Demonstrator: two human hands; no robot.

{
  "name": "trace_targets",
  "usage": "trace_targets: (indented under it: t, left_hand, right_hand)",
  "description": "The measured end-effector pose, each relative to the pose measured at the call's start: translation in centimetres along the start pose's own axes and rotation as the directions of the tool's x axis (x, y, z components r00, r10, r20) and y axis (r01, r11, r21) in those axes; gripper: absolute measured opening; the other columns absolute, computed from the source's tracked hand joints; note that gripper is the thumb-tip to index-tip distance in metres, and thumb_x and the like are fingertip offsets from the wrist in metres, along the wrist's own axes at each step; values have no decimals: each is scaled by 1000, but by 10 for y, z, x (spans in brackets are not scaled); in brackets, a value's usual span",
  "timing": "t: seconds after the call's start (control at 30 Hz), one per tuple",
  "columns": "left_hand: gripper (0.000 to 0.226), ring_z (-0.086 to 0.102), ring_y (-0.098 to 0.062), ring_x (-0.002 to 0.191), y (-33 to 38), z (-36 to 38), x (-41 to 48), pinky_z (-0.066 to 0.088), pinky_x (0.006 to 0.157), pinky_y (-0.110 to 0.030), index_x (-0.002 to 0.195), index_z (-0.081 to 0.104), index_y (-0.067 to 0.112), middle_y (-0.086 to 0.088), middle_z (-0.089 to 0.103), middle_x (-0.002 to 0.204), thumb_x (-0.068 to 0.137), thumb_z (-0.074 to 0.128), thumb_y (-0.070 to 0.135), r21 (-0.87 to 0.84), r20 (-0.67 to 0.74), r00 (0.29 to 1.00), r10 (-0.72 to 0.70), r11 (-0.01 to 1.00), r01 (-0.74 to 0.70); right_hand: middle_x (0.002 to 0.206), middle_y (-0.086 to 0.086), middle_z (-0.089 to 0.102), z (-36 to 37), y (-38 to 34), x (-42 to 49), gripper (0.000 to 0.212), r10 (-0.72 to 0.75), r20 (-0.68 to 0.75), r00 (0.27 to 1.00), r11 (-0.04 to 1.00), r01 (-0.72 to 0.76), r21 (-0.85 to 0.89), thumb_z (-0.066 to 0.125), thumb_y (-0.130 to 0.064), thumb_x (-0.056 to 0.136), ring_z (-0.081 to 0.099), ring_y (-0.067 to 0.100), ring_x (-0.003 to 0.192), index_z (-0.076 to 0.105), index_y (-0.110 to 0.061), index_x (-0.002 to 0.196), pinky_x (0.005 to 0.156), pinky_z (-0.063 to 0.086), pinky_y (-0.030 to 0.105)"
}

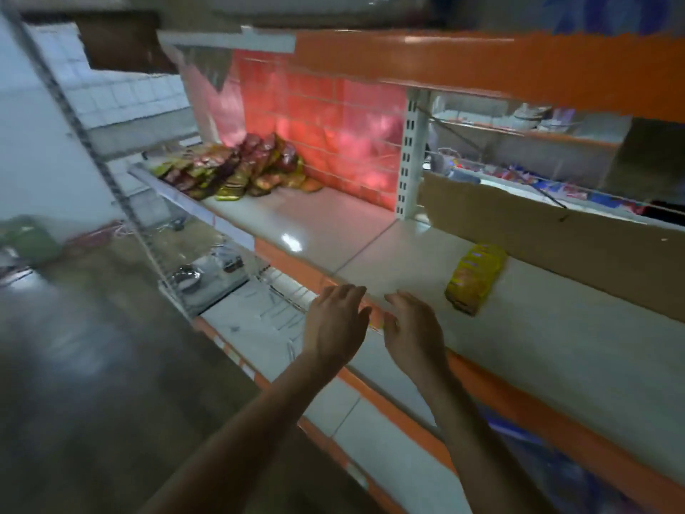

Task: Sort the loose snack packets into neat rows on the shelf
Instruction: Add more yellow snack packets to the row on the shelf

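A heap of red, maroon and yellow snack packets lies loosely piled at the far left end of the white shelf, against the orange back panel. A single yellow packet lies alone further right on the same shelf, near the cardboard sheet. My left hand and my right hand hover side by side over the shelf's orange front edge, fingers spread, holding nothing. Both are well apart from the heap and a short way left of the yellow packet. The view is blurred.
A brown cardboard sheet leans along the back of the shelf's right half. An orange shelf hangs overhead. A lower white shelf with an orange edge sits below. Packets in blue and red lie behind the cardboard. Floor lies to the left.
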State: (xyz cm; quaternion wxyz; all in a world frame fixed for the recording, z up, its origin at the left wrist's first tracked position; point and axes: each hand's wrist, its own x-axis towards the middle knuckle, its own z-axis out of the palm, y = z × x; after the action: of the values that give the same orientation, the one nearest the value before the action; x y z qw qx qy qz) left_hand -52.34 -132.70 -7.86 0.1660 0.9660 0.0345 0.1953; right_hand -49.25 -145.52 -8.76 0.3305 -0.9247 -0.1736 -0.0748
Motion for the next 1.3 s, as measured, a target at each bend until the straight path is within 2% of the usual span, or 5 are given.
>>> trace_targets:
  t: [0.43, 0.57, 0.87, 1.03, 1.3]
  left_hand:
    - [40, 54, -30, 116, -184, -29, 87, 48, 91, -39, 127, 56, 14, -6, 60, 128, 91, 58, 31, 85, -69, 979, -191, 977, 197]
    - [45, 50, -28, 120, -230, -34, 130, 44, 94, -38, 133, 50, 15, -6, 56, 133, 92, 55, 34, 113, -65, 968, -243, 962, 249]
    - [53, 45, -29, 125, -314, -30, 213, 37, 101, -36, 139, 43, 12, -10, 50, 138, 95, 51, 39, 77, -4, 932, -362, 929, 361]
    - [44, 49, -31, 116, -355, -26, 276, 40, 95, -37, 130, 51, 9, -13, 56, 126, 93, 56, 33, 49, 13, 958, -286, 957, 285]
    - [24, 62, -28, 84, -372, 8, 371, 52, 72, -33, 102, 66, 7, -11, 66, 91, 84, 68, 23, 6, 87, 995, 38, 999, -39]
  right_hand:
    - [126, 10, 60, 134, -117, 144, 34, -181, 159, 971, 983, 174, 61, 55, -14, 90, 52, 29, 118, 60, -8, 123, 99, 41, 33]
    - [137, 6, 52, 159, -141, 193, 40, -210, 179, 961, 977, 200, 72, 54, -14, 91, 43, 22, 129, 54, -12, 131, 106, 30, 27]
    - [140, 7, 48, 214, -159, 289, 43, -90, 247, 965, 995, 80, 51, 53, -17, 93, 41, 23, 130, 48, -11, 136, 106, 26, 25]
    - [137, 10, 49, 240, -165, 348, 42, 60, 173, 983, 998, -64, 17, 53, -18, 93, 44, 26, 126, 50, -11, 134, 103, 29, 27]
    - [115, 19, 63, 260, -149, 428, 33, 247, -32, 968, 968, -249, -43, 53, -17, 87, 57, 37, 110, 61, -3, 115, 93, 42, 40]
